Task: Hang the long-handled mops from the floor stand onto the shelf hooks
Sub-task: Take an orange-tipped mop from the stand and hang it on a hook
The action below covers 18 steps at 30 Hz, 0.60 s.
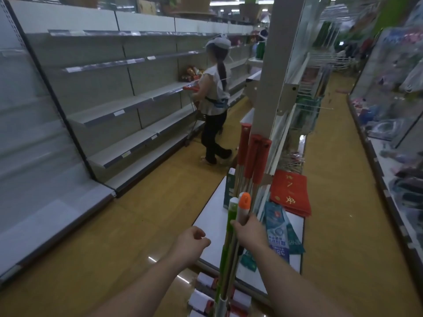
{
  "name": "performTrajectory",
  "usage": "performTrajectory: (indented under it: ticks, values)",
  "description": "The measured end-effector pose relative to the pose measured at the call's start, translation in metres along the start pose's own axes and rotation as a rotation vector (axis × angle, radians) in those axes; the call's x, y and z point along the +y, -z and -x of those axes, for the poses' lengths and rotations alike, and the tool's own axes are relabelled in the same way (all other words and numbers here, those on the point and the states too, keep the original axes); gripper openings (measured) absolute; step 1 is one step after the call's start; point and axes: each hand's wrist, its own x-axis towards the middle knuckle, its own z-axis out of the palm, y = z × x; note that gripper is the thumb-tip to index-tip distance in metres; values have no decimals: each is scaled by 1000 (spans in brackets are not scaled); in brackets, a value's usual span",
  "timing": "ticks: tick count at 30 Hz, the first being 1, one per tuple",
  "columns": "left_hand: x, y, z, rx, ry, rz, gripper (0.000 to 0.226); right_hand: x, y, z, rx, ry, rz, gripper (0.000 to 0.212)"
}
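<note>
My right hand (248,232) is closed around two upright mop handles near their tops: one green with a white cap (231,213), one white with an orange cap (243,208). Their shafts run down to the mop heads (206,296) in the floor stand at the bottom of the view. My left hand (191,242) hovers just left of the handles, fingers curled, holding nothing. More mops with red heads (254,156) lean against the white end pillar (272,65) behind the low shelf. Wire hooks (318,108) stick out from the shelf unit to the right of the pillar.
A white low shelf (212,218) holds red mats (290,195) and blue packets (278,232). Bare grey shelving (109,106) lines the left aisle, where a person (215,99) stands with a trolley. Stocked racks (393,106) line the right aisle.
</note>
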Motion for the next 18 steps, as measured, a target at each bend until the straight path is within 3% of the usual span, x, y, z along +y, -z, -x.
performTrajectory:
  ticks: [7, 11, 16, 18]
  values:
    - [-3, -20, 14, -117, -32, -74, 47, 13, 2, 37, -69, 63, -58, 49]
    - [-9, -35, 29, -285, -75, -90, 50, 21, 9, 72, -75, 119, -41, 44]
    - [-16, -55, 54, -550, -109, -171, 34, 33, 20, 113, -63, 171, -19, 34]
    - [-20, -62, 65, -584, -134, -164, 32, 37, 27, 126, -69, 179, -33, 32]
